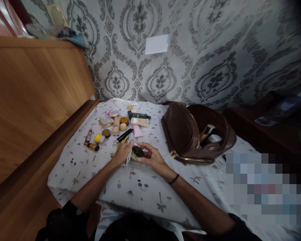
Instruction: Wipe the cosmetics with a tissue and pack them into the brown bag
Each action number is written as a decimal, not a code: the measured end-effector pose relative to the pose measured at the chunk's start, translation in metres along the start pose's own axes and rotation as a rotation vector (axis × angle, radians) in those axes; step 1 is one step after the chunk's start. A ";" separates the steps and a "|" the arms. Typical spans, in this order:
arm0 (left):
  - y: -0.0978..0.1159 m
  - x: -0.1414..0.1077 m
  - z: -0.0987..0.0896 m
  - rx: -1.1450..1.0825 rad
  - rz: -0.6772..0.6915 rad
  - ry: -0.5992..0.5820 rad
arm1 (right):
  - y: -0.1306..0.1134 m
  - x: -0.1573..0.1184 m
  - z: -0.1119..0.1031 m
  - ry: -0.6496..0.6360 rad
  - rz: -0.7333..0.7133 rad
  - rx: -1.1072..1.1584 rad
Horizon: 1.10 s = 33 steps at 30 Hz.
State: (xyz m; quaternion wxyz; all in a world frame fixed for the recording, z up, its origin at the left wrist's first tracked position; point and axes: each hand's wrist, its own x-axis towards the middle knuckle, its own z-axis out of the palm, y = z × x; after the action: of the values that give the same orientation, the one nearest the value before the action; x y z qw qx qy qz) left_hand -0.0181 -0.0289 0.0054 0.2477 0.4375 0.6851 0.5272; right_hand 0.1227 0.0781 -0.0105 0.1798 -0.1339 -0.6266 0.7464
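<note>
Near the front middle of the patterned white cloth (122,182), my right hand (154,159) grips a round dark green jar (137,151) by its right side. My left hand (122,154) is closed on a white wipe (128,156), which lies against the jar's left side. Just behind my left hand are a gold tube (122,141) and a black tube (124,134). A pink tube (137,131), a cream tube (140,122) and a dark green tube (142,115) lie farther back.
An open brown bag (180,129) with a gold bottle (207,131) and a white round item (215,138) inside stands at the right. Several cosmetics, among them a yellow-capped jar (98,138) and a beige bottle (116,126), are spread at the left. A wooden panel (37,97) borders the left side.
</note>
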 end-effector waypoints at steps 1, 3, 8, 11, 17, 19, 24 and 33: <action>-0.001 0.001 -0.001 -0.017 -0.031 -0.010 | -0.001 -0.001 0.000 -0.017 0.000 0.011; -0.003 0.002 -0.003 -0.046 -0.072 -0.041 | -0.003 -0.002 0.001 -0.061 0.001 0.040; -0.003 0.004 -0.006 -0.109 -0.068 0.098 | -0.008 -0.004 0.003 -0.113 0.008 0.057; -0.002 0.004 -0.004 -0.162 -0.034 0.275 | -0.009 -0.007 0.007 -0.221 0.054 0.077; 0.001 0.004 0.008 -0.360 -0.071 0.299 | -0.007 -0.013 0.022 -0.393 0.155 0.138; 0.004 0.005 0.010 -0.508 -0.125 0.265 | -0.007 -0.011 0.022 -0.319 0.127 0.136; 0.015 0.005 0.007 -0.838 -0.280 0.075 | -0.006 -0.003 0.013 -0.033 0.021 0.086; 0.014 -0.001 -0.005 -0.654 -0.196 -0.117 | 0.000 -0.001 0.011 0.017 -0.025 0.043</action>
State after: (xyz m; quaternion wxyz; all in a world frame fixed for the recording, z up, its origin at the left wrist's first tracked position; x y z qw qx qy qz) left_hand -0.0165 -0.0316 0.0198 0.4630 0.2966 0.5032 0.6667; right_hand 0.1191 0.0683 -0.0086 0.1975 -0.1286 -0.6104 0.7562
